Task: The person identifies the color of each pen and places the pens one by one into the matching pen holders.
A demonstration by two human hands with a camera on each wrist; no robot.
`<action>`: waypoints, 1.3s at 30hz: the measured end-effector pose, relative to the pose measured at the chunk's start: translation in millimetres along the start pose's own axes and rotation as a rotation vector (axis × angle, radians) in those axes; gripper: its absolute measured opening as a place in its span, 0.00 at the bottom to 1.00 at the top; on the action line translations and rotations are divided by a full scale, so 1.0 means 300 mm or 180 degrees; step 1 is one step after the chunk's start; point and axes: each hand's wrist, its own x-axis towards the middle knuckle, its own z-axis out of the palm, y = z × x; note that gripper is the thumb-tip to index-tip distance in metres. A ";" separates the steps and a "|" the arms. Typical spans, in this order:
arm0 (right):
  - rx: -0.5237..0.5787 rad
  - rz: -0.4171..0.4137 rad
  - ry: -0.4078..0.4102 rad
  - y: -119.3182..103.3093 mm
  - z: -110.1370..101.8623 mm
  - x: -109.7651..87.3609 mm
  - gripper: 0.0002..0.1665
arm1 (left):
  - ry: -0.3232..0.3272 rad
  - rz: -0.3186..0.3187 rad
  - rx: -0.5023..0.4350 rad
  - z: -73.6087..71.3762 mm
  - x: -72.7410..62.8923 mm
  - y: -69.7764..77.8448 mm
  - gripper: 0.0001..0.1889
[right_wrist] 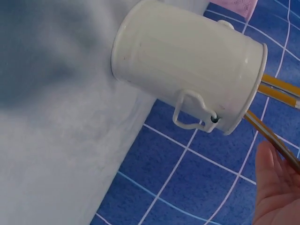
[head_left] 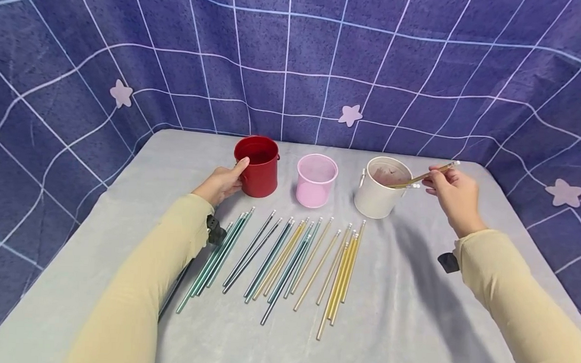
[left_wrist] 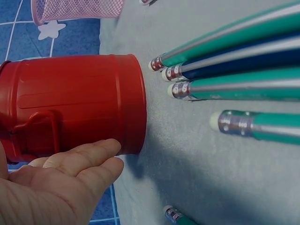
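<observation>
Head: left hand [head_left: 225, 183] straight-fingered at red bucket [head_left: 262, 176], right hand [head_left: 455, 195] pinching pencil [head_left: 419, 178], pink cup [head_left: 314, 189] between

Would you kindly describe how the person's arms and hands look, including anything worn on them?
The left sleeve and right sleeve are long, plain and pale yellow-beige, with a few wrinkles in the cloth. Near their ends sit a small black device on the left and a dark block on the right. The left hand and right hand are bare, without gloves.
</observation>
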 end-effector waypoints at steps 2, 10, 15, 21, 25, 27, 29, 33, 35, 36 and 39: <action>-0.0092 -0.0003 -0.0062 0.008 0.002 -0.002 0.08 | -0.0014 0.0004 -0.0028 0.004 0.001 0.001 0.43; -0.0381 0.0124 -0.0337 0.039 0.031 -0.013 0.23 | 0.0034 0.0029 0.0003 -0.001 -0.005 -0.006 0.42; -0.0654 0.0190 -0.0405 0.045 0.045 -0.019 0.24 | 0.0021 0.0030 -0.0007 -0.002 -0.001 -0.011 0.42; -0.0845 0.0167 -0.0409 0.045 0.055 -0.025 0.22 | 0.0023 0.0033 0.0015 -0.006 0.005 -0.013 0.43; -0.0838 0.0146 -0.0406 0.048 0.053 -0.030 0.22 | 0.0064 0.0069 -0.0018 -0.002 0.004 -0.015 0.42; -0.0855 0.0159 -0.0418 0.052 0.048 -0.035 0.22 | 0.0065 0.0053 -0.0012 0.001 0.003 -0.017 0.42; -0.0890 0.0170 -0.0429 0.056 0.041 -0.041 0.22 | 0.0050 0.0027 0.0000 0.005 0.003 -0.021 0.42; -0.0787 0.0258 -0.0514 0.064 0.028 -0.052 0.23 | 0.0016 0.0006 0.0066 0.004 0.000 -0.024 0.44; -0.0695 0.0331 -0.0576 0.066 0.025 -0.058 0.24 | 0.0020 0.0010 0.0098 -0.001 -0.002 -0.022 0.44; -0.0657 0.0375 -0.0615 0.067 0.024 -0.061 0.25 | 0.0027 0.0013 0.0114 -0.004 -0.004 -0.019 0.44; -0.0830 0.0477 -0.0854 0.068 0.027 -0.078 0.24 | 0.0037 0.0023 0.0154 -0.010 -0.009 -0.009 0.44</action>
